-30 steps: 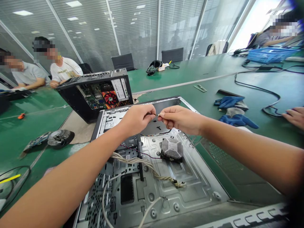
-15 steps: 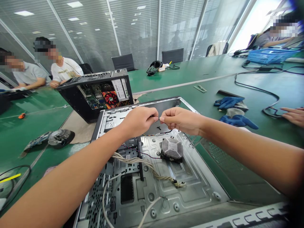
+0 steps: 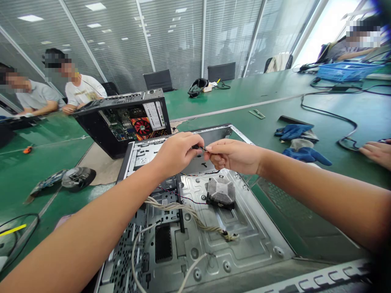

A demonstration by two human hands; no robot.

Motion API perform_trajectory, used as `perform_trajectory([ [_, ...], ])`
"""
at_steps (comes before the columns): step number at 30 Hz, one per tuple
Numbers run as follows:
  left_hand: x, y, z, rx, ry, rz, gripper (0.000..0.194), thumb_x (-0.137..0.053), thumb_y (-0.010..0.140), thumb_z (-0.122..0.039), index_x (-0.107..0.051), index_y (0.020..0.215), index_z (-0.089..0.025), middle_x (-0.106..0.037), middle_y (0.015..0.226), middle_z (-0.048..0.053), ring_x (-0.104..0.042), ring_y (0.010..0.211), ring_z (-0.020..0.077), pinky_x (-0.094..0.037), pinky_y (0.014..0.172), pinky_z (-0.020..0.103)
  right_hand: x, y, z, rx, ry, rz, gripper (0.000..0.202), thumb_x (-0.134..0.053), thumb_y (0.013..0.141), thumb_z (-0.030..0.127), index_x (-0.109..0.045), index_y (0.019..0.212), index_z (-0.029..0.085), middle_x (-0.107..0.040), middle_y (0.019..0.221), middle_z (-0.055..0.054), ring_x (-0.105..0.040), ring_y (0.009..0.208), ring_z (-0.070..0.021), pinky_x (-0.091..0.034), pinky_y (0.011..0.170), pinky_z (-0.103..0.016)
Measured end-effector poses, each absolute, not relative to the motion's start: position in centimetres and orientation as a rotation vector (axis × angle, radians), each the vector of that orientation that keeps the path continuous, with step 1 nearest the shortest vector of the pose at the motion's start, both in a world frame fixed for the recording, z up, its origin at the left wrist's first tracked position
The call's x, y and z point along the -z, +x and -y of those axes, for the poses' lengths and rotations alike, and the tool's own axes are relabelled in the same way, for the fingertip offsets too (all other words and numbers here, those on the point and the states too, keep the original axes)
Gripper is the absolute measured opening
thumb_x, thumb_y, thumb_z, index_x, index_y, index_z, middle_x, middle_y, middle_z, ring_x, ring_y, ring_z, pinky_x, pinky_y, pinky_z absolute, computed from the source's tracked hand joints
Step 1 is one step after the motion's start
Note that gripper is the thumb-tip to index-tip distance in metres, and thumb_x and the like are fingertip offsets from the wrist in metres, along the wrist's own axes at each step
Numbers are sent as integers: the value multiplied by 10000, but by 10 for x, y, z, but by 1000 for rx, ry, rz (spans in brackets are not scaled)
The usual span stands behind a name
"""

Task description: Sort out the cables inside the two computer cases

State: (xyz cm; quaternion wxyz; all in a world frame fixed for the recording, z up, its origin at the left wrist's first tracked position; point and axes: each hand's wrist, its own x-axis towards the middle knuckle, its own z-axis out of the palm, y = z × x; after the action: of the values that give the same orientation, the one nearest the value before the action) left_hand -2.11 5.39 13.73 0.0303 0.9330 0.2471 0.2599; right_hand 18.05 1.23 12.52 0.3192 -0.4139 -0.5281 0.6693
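Observation:
Over the far part of an open computer case, my two hands meet at the fingertips. My left hand is closed in a pinch on the dark end of a thin cable. From the other side, my right hand pinches the same cable; its exact end is hidden by the fingers. Below them, a finned metal heatsink lies on the case floor. Twisted beige cables run across the case, and a thin dark wire passes left of the heatsink.
A second, upright computer tower with a red fan stands behind on the left. Blue gloves lie right of the case. A heatsink-like part sits at left. Another person's hand is at the right edge; a blue basket stands farther back.
My fingertips have shifted slightly, and more of the dark cable end shows between them. The right hand's lower fingers have uncurled a little. The case and its contents stay put.

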Motion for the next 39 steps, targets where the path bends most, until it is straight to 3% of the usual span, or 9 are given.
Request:
perform_trajectory([
  [12, -142, -17, -52, -583, 2790, -893, 165, -545, 886, -243, -696, 839, -192, -695, 744, 13, -561, 655, 135, -380, 627, 271, -124, 177, -11, -1534, -1217, 1518, 198, -666, 799, 294, -622, 641, 183, -341, 497, 62, -272, 507, -94, -265, 528, -272],
  [21, -139, -19, -52, -665, 2921, -811, 171, -518, 905, -261, -663, 916, -171, -684, 840, 46, -584, 783, 166, -404, 704, 288, -121, 179, -13, -1634, -1143, 1441, 199, -631, 830, 305, -613, 683, 172, -322, 495, 69, -251, 501, -90, -264, 521, -264],
  [29, -143, -17, -49, -528, 2704, -916, 218, -489, 897, -247, -664, 791, -171, -623, 645, -3, -477, 563, 101, -337, 574, 249, -125, 176, -11, -1486, -1226, 1570, 231, -623, 841, 301, -608, 648, 176, -340, 508, 57, -267, 508, -96, -239, 528, -280],
  [39, -136, -19, -51, -650, 2996, -763, 174, -452, 910, -224, -592, 998, -169, -665, 933, 69, -584, 855, 186, -437, 749, 317, -123, 175, -11, -1539, -1161, 1518, 275, -545, 903, 321, -595, 677, 173, -291, 512, 68, -231, 504, -97, -244, 522, -275],
])
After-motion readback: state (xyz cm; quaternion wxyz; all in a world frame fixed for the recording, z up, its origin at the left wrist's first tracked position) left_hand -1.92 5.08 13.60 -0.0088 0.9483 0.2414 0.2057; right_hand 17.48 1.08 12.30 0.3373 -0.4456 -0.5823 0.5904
